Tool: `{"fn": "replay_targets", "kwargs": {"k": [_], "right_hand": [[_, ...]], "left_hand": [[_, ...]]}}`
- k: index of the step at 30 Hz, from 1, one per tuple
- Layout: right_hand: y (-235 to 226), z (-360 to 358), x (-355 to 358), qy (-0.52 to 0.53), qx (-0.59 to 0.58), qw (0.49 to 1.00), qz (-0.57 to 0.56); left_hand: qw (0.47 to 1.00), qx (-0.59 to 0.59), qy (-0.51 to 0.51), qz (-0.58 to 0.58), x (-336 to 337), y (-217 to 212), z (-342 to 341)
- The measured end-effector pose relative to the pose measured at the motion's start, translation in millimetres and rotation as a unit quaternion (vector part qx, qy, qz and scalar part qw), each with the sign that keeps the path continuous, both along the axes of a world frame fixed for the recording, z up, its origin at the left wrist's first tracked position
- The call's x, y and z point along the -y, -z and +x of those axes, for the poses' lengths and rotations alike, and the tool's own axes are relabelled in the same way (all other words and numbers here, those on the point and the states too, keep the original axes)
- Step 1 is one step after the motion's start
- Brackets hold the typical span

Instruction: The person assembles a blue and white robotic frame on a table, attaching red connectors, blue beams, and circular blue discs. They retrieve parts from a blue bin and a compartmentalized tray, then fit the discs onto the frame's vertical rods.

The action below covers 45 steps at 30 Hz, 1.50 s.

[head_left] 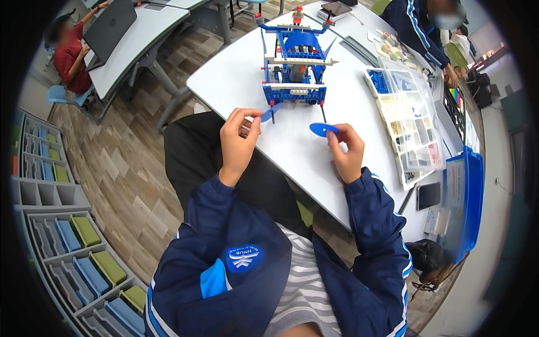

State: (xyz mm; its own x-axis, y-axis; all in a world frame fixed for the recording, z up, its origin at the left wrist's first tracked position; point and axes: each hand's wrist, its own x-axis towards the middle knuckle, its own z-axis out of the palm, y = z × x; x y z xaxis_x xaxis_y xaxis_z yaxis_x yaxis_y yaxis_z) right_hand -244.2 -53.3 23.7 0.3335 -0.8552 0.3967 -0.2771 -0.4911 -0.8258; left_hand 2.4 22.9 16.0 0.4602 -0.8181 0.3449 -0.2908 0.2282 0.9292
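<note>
A blue and white toy-brick vehicle [295, 62] stands on the white table, a minifigure [297, 15] with a red top at its far end. Two dark rods stick out from its near side toward me. My left hand [240, 137] pinches a thin blue plastic panel [270, 113] beside the left rod [273, 117]; whether they touch I cannot tell. Between the fingertips of my right hand [347, 150] is a flat blue oval plastic panel [323, 130], held just below the tip of the right rod [323, 114].
To the right lies a sorting tray [397, 132] of small bricks with a clear lid [418, 121] over it. A phone [428, 195] and a blue bin [473, 196] are farther right. Another person's hand [451, 76] reaches in at the far right. A laptop [110, 31] stands on another table.
</note>
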Motion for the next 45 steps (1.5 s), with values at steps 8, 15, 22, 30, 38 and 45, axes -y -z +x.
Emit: {"fn": "replay_targets", "kwargs": {"k": [8, 15, 22, 30, 38, 45], "right_hand": [[-4, 5, -8, -0.048, -0.002, 0.999, -0.025], [-3, 3, -8, -0.036, -0.003, 0.999, -0.010], [-5, 10, -19, -0.050, 0.030, 0.998, 0.004], [-67, 18, 72, -0.031, 0.243, 0.959, 0.144], [-75, 45, 110, -0.023, 0.200, 0.964, 0.171], [-80, 39, 113, -0.048, 0.177, 0.965, 0.188]], "left_hand": [[1.000, -0.006, 0.017, -0.025, -13, -9, -7], [0.994, 0.053, 0.090, -0.032, -49, -21, -21], [0.981, -0.159, 0.103, 0.047, -45, -21, -18], [0.978, -0.182, 0.086, -0.062, 16, -74, 32], [0.975, -0.197, 0.098, -0.015, 64, -91, 37], [0.981, -0.179, 0.074, -0.009, 66, -95, 34]]}}
